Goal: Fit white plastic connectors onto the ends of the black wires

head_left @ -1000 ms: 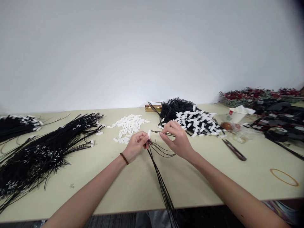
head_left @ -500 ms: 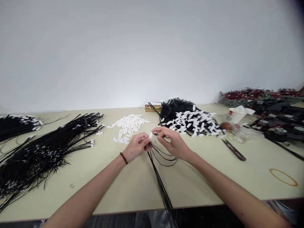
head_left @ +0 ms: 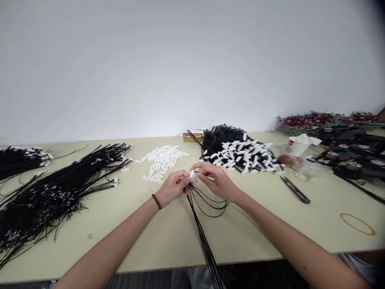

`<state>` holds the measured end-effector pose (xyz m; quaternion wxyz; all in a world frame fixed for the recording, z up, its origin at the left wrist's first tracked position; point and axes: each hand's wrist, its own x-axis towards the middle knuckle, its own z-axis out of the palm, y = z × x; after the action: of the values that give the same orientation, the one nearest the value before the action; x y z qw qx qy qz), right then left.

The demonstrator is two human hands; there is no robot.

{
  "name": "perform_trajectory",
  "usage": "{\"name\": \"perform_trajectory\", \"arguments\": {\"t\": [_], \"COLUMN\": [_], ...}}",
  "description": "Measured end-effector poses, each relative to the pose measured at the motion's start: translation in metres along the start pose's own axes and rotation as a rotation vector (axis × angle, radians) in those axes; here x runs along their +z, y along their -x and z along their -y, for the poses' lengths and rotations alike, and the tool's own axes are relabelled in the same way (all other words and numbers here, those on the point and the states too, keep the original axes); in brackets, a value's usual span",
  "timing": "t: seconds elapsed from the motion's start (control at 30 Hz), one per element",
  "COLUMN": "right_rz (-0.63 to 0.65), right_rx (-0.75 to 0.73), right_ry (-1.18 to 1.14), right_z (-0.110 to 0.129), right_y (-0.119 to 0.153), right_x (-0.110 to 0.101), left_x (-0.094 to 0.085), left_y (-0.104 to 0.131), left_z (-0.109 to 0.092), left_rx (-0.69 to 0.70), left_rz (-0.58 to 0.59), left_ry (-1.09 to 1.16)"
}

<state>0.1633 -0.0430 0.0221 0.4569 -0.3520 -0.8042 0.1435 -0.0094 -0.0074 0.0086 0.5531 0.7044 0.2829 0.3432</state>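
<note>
Between thumb and fingers, my left hand [head_left: 176, 185] pinches a small white connector housing [head_left: 191, 174]. From it a bunch of thin black wires [head_left: 202, 233] runs down over the table's front edge. My right hand [head_left: 215, 180] is closed on the ends of several of these wires, right beside the housing. The wires in that hand curve in loops [head_left: 215, 214] below the fingers and back toward the housing. Whether any wire tip sits inside the housing is too small to tell.
Loose white housings [head_left: 164, 160] lie in a pile behind my hands. Black wires with white connectors [head_left: 246, 156] are heaped at the back right, black wire bundles [head_left: 60, 192] at the left. On the right are thread snips [head_left: 294, 190], a paper cup [head_left: 297, 146] and a yellow rubber band [head_left: 357, 224].
Both hands keep their grip and have barely moved. The wire loops under my right hand hang slightly lower and farther right.
</note>
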Motion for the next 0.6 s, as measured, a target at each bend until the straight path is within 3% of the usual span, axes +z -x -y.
{"name": "perform_trajectory", "arguments": {"t": [0.43,0.6], "right_rz": [0.04,-0.017], "right_rx": [0.008,0.009], "right_ry": [-0.007,-0.038], "right_z": [0.0054,0.0022], "right_y": [-0.0007,-0.0005], "right_x": [-0.0052,-0.0027], "left_x": [0.0012,0.0014], "left_y": [0.0008,0.0003], "left_z": [0.0003,0.0013], "left_rx": [-0.012,-0.007], "left_rz": [0.008,-0.005], "left_ry": [0.016,0.015]}}
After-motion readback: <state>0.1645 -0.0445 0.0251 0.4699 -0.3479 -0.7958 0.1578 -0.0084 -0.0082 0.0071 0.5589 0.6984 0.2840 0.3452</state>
